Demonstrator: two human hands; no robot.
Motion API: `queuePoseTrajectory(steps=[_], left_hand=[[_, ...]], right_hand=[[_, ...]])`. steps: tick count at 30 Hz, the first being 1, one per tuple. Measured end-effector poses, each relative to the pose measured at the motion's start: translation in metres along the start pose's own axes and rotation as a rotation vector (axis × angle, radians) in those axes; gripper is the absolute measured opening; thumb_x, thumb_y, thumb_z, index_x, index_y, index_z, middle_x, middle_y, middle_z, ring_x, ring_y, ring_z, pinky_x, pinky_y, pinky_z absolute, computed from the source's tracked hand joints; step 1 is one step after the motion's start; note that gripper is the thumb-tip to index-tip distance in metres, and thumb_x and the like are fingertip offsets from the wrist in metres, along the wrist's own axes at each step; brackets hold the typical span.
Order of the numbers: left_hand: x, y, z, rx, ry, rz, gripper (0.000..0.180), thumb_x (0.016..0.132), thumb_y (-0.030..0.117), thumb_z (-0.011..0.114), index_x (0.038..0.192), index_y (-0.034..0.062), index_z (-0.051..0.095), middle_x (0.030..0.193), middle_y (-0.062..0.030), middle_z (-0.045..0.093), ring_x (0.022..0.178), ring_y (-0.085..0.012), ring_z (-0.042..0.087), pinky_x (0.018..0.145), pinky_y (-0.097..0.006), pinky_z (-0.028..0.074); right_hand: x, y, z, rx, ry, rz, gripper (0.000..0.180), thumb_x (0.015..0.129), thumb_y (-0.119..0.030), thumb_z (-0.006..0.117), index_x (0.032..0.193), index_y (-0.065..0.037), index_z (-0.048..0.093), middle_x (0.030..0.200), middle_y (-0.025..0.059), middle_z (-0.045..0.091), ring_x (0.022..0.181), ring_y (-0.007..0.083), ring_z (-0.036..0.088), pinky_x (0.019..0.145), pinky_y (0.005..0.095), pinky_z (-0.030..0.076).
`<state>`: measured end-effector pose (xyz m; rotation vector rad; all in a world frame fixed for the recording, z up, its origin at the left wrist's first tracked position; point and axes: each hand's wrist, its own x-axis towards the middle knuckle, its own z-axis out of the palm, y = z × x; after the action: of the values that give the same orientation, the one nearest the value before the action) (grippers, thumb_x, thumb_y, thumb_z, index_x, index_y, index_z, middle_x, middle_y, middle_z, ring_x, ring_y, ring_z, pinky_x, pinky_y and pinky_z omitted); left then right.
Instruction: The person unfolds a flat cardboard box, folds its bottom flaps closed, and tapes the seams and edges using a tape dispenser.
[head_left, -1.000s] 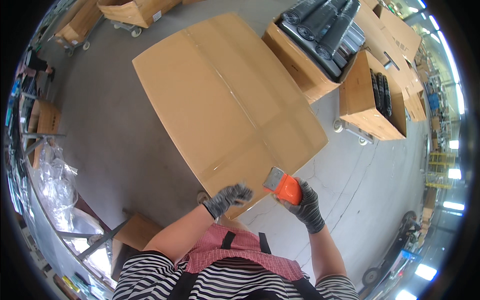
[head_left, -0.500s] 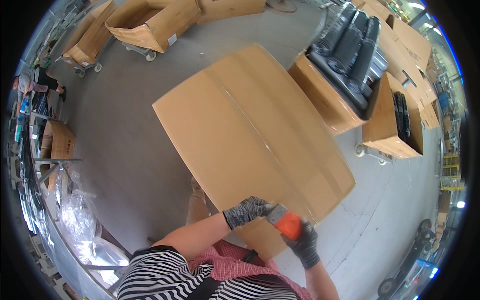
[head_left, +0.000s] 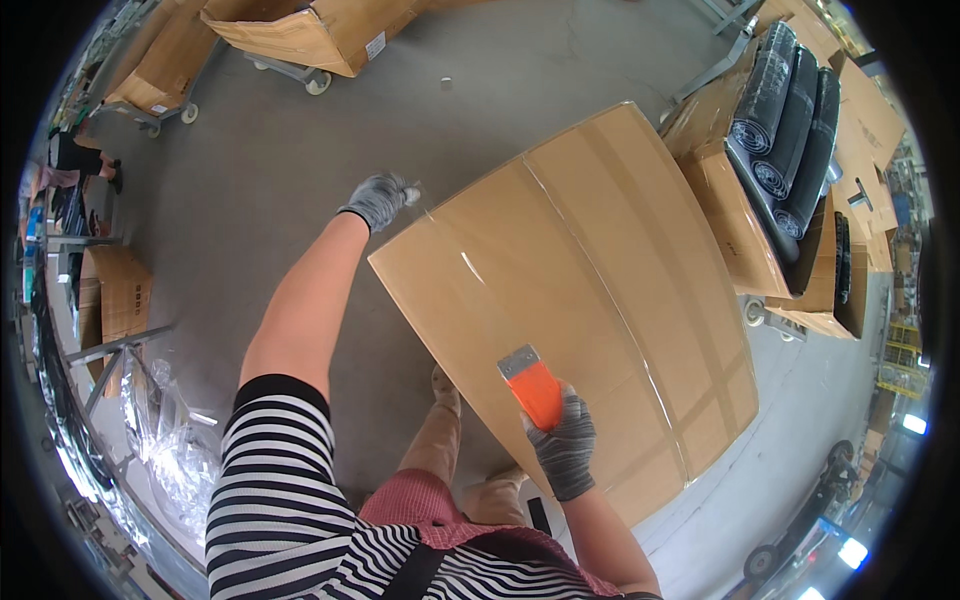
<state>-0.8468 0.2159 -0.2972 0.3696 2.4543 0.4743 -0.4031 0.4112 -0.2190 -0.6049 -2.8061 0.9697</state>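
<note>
A large closed cardboard box stands in front of me, with clear tape along the seam of its top. My left hand, in a grey knit glove, reaches out to the box's left far edge. Its fingers are pinched on what looks like a thin clear strip of tape running toward that edge. Over the near part of the top, my gloved right hand grips an orange hand tool with a flat grey metal end. I cannot make out the tool's exact kind.
At the right an open carton holds dark rolls in plastic film. Wheeled carts with cartons stand at the far left. Crumpled clear plastic hangs by a metal frame on the left. A person is beyond it.
My left hand has left the tool's metal end and moved up and left to the box's far left edge. My right hand with the orange tool has shifted slightly left and away from me.
</note>
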Motion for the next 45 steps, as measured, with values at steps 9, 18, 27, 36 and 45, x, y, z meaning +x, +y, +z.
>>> queuePoseTrajectory(steps=[9,18,27,36,45], left_hand=[[0.008,0.031,0.047,-0.201,0.017,-0.105,0.061,0.095,0.058,0.044,0.126,0.0087,0.063,0.12,-0.0196,0.067,0.113,-0.0391,0.062,0.095,-0.047,0.049],[0.01,-0.018,0.081,0.242,0.396,0.016,0.079,0.096,0.069,0.026,0.149,0.0112,0.039,0.146,-0.0193,0.049,0.135,-0.0389,0.044,0.113,-0.044,0.033],[-0.082,0.103,0.225,0.55,0.681,0.575,0.075,0.1,0.056,0.036,0.152,0.0019,0.029,0.157,-0.02,0.031,0.148,-0.0342,0.024,0.12,-0.048,0.019],[-0.435,0.338,0.521,0.381,-0.334,1.668,0.057,0.089,0.043,0.057,0.137,0.013,0.052,0.146,-0.0133,0.044,0.14,-0.0328,0.035,0.118,-0.057,0.016],[-0.523,0.431,0.58,1.284,-0.565,1.75,0.053,0.099,0.046,0.04,0.105,0.0068,0.075,0.119,-0.0116,0.068,0.138,-0.0361,0.039,0.121,-0.052,0.007]], right_hand=[[0.011,0.001,0.033,-0.092,-0.152,0.153,0.059,0.077,-0.03,0.074,0.126,-0.005,0.053,0.098,0.0175,0.064,0.089,0.0371,0.063,0.077,0.0468,0.053],[-0.126,0.136,-0.049,-0.045,-0.212,0.077,0.065,0.074,-0.02,0.074,0.131,-0.002,0.049,0.099,0.0202,0.061,0.092,0.037,0.062,0.081,0.0466,0.05],[-0.44,0.299,-0.239,-0.631,-0.475,0.595,0.047,0.081,-0.024,0.069,0.125,-0.012,0.059,0.104,0.0152,0.065,0.095,0.0302,0.064,0.085,0.0439,0.05],[-0.432,0.364,-0.163,-0.436,-0.414,0.594,0.055,0.077,-0.025,0.072,0.13,-0.015,0.057,0.104,0.0138,0.064,0.097,0.0331,0.064,0.085,0.0435,0.052],[-0.489,0.362,-0.2,-0.017,-0.258,0.955,0.059,0.071,-0.03,0.079,0.123,-0.011,0.059,0.109,0.0137,0.069,0.098,0.0326,0.067,0.084,0.0417,0.054]])
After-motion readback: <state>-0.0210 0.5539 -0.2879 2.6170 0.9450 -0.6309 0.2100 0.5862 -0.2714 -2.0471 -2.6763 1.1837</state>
